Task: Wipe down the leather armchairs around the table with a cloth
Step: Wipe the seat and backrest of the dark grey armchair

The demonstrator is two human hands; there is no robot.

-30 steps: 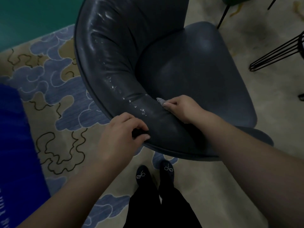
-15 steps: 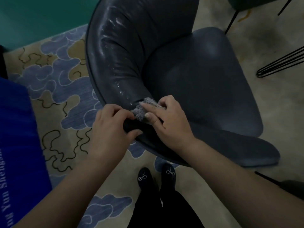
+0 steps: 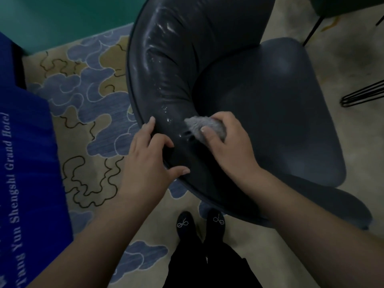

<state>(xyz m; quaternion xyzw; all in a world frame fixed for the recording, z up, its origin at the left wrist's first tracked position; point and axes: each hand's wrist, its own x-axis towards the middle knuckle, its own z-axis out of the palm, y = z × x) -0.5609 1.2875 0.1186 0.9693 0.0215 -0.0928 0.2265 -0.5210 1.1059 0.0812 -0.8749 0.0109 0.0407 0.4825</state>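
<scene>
The right hand (image 3: 226, 148) grips a grey fluffy cloth (image 3: 205, 126), fingers and thumb curled round it, and presses it against the inner face of the padded backrest roll of the dark leather armchair (image 3: 270, 113), near where the roll meets the seat. The left hand (image 3: 149, 161) lies on the outer rim of the same backrest, just beside the right hand but apart from it; its fingers are spread and loosely bent over the piped edge, the thumb lies flat on the leather, and it holds nothing.

Compared with half a second ago, the two hands have separated: then they met at the cloth on top of the roll, now the cloth sits further toward the seat side and the left hand has shifted outward along the rim. A second ago only a corner of the cloth showed under the right hand; more of it is exposed now.

The armchair leather is dark blue-grey and glossy. Pale streaks and droplets run along the crest of the roll, ending just beside the cloth. The seat looks matte and even.

The armchair stands on a carpet (image 3: 87, 113) with blue and tan cloud shapes. A blue cloth with white lettering (image 3: 27, 154) fills the left edge. Black shoes (image 3: 201, 223) show below the chair.
</scene>
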